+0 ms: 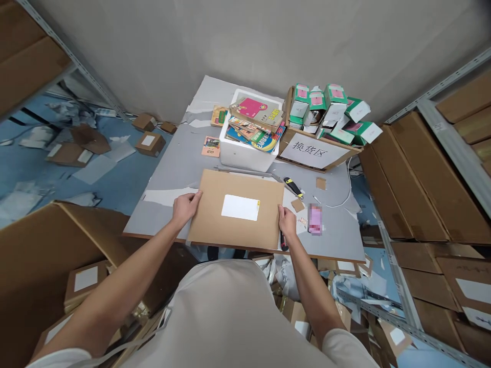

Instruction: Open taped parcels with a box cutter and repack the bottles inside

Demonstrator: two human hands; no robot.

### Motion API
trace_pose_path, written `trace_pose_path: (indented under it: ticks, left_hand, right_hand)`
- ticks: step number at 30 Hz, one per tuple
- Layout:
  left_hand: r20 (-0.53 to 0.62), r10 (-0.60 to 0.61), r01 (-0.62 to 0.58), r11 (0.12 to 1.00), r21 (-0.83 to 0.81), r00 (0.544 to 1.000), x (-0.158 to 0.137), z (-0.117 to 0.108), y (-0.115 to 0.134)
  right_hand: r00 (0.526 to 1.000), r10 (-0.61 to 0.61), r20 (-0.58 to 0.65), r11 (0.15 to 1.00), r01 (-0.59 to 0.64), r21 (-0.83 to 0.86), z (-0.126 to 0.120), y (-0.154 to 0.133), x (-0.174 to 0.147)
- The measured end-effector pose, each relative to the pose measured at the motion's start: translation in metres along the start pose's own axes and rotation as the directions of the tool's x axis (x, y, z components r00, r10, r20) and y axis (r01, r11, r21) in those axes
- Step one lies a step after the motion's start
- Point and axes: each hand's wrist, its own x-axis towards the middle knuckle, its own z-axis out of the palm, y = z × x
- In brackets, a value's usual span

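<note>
A flat brown cardboard box [207, 214] with a white label [240, 207] lies at the front edge of the grey table [161, 168]. My left hand [185, 208] is closed on its left side, thumb on top near the upper corner. On the opposite side, my right hand [287, 222] grips the right edge, thumb uppermost. The undersides of both grips are hidden. Partly under my right wrist is a red and black tool [284, 242], its kind unclear. Beyond the box lies a yellow and black utility knife [293, 187].
A white foam box [247, 156] full of books and a carton [312, 153] of green-and-white boxes stand at the back. A pink blurred item [315, 220] and a white cable [337, 203] lie rightward. Shelving [402, 286] flanks the right; a large open carton [46, 255] stands left.
</note>
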Motion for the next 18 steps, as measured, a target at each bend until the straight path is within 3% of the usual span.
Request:
trace_pose_path:
  ticks: [4, 9, 14, 16, 18]
  left_hand:
    - [0.055, -0.036, 0.033, 0.998, 0.048, 0.998, 0.01, 0.015, 0.0]
    - [0.114, -0.029, 0.044, 0.99, -0.131, 0.993, 0.015, 0.023, -0.017]
    - [0.237, -0.106, 0.215, 0.836, -0.504, 0.966, 0.0, 0.029, -0.054]
    - [0.274, -0.169, 0.293, 0.804, -0.517, 0.947, -0.013, 0.031, -0.074]
    - [0.321, -0.203, 0.337, 0.828, -0.448, 0.925, -0.028, 0.03, -0.091]
  right_hand:
    - [0.997, 0.041, 0.061, 0.998, -0.038, -0.051, 0.01, 0.001, 0.011]
    - [0.992, -0.006, 0.123, 0.997, -0.003, 0.072, 0.013, 0.011, 0.012]
    - [0.991, -0.03, 0.134, 0.94, -0.017, 0.341, 0.018, 0.045, -0.011]
    - [0.987, -0.012, 0.161, 0.943, -0.042, 0.33, 0.022, 0.065, -0.029]
    - [0.976, -0.003, 0.216, 0.951, -0.064, 0.301, 0.027, 0.083, -0.047]
